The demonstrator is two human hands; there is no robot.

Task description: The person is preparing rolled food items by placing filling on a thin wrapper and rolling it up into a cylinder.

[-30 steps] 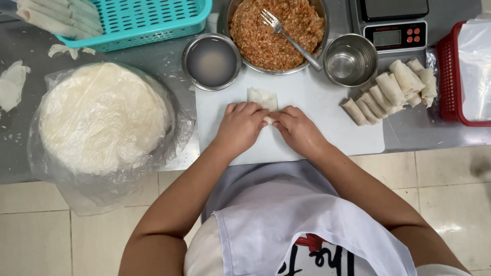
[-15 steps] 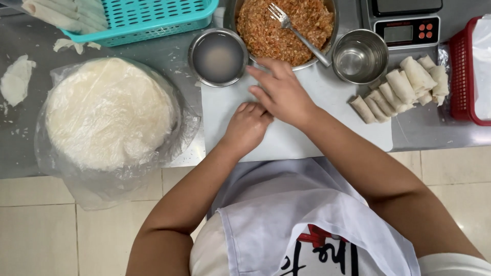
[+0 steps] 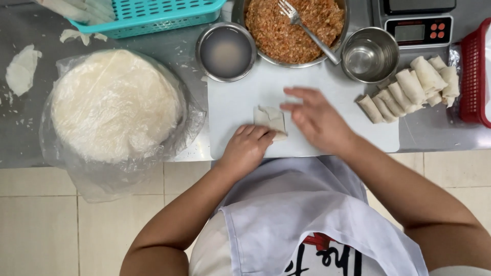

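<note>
In the head view, a half-rolled wrapper (image 3: 271,121) is seen lying on the white cutting board (image 3: 230,107), pinned at its near edge by the curled fingers of the left hand (image 3: 247,148). The right hand (image 3: 316,118), which 0.5 s ago was stretched up beside the small bowl of cloudy liquid (image 3: 226,52), has been brought back beside the roll, its fingers spread loosely and nothing held in them. The loose flap is judged to be about to be wetted and sealed. Finished rolls (image 3: 409,87) are stacked on the surface (image 3: 434,133) at the right.
</note>
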